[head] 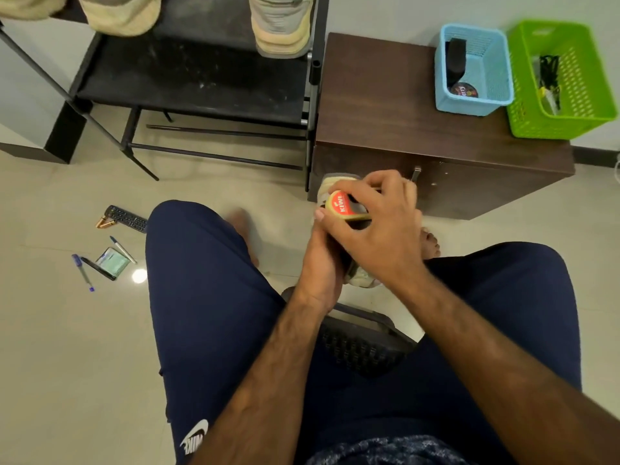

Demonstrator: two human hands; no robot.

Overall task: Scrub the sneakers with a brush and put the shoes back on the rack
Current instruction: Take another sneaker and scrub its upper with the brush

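Pale tiled floor [67, 347] throughout. Navy trousers [201, 297] at 6 o'clock, white "NIKE" logo [194, 437] at 7, read upside down.

At 11 to 12 o'clock: black shoe rack [191, 85], dusty shelf. Two pale shoes [281, 25] on its upper tier, soles toward camera.

At 1 o'clock: dark wooden cabinet [375, 105], just beside the rack. On top at 2 o'clock: green basket [536, 125] touching blue basket [469, 107]. In the blue one, a round tin [464, 89], lettering too small to read.

At centre: left hand [322, 263] wrapped round pale sneaker [360, 278], held above the floor, toe toward 12; fingers hidden behind the shoe. Right hand [379, 223] clamped over brush [345, 206], set against the sneaker's upper side. Red oval label on brush back: "KIWI".

At 9 o'clock on floor: black remote [126, 218], blue pen [83, 271].
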